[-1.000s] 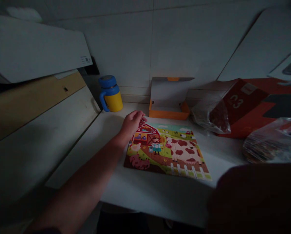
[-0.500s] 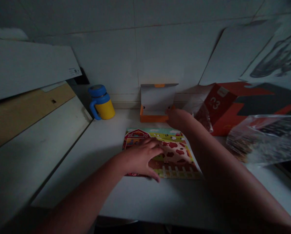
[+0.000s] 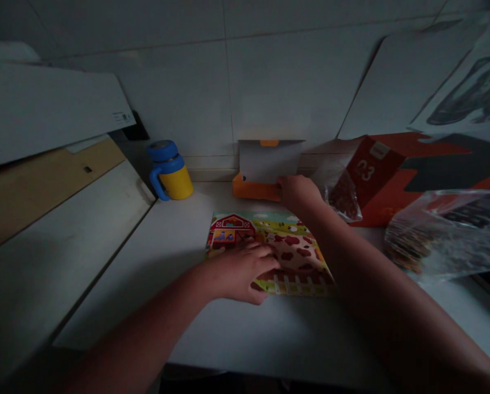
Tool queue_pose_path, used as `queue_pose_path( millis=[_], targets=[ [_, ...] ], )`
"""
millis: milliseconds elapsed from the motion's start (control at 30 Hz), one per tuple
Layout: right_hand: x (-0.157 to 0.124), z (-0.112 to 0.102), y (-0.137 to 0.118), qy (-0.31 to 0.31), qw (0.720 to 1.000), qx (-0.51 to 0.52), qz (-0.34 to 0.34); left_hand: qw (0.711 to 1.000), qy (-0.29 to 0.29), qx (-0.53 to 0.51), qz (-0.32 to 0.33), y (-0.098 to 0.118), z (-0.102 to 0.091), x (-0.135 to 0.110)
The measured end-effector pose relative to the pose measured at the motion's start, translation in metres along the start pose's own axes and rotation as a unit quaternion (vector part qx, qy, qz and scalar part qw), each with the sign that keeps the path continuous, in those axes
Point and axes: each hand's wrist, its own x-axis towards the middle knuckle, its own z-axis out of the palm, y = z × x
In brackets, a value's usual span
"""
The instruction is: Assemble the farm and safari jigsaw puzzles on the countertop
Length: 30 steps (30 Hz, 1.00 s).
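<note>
My left hand (image 3: 245, 271) rests with spread fingers on a colourful farm picture sheet (image 3: 298, 251), which shows a red barn and a spotted cow and lies flat on the white table (image 3: 237, 334). Farther back, my right hand (image 3: 300, 194) grips the right front edge of an orange box (image 3: 255, 190). The box's lid stands up against the wall, its grey inside facing me. The front of the box looks tilted up, and its inside is hidden from me.
A blue and yellow mug (image 3: 177, 178) stands at the back left. To the right are a red box (image 3: 386, 172), a small clear bag (image 3: 345, 197) and a larger plastic bag (image 3: 445, 235) with brown contents. White and tan boards (image 3: 52, 191) fill the left side.
My right hand has taken hold of the orange box's front and tilted it, so its inside no longer shows. My left hand stays on the picture sheet.
</note>
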Motion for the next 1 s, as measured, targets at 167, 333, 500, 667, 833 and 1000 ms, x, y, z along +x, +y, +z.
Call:
queue_pose_path(
  millis=[167,333,500,667,833,1000],
  targets=[
    [-0.001,-0.012,0.003,0.022,1.0,0.006,0.006,0.999,0.017,0.008,-0.028,-0.017,-0.001,0.0],
    [0.001,-0.02,0.022,0.046,0.998,0.028,0.011,0.997,0.045,0.024,-0.057,-0.045,-0.001,0.001],
    [0.001,-0.024,0.027,0.062,0.997,0.051,0.015,0.994,0.089,0.014,-0.064,-0.073,0.005,0.004],
    [0.0,-0.019,0.015,0.059,0.996,0.062,0.013,0.983,0.141,0.042,-0.11,-0.093,0.01,0.008],
    [0.001,-0.004,0.001,0.055,0.997,0.061,0.011,0.962,0.192,0.095,-0.167,-0.109,0.012,0.007],
    [-0.002,0.008,-0.016,0.036,0.996,0.076,0.005,0.942,0.219,0.125,-0.221,-0.112,0.01,0.007]
  ],
)
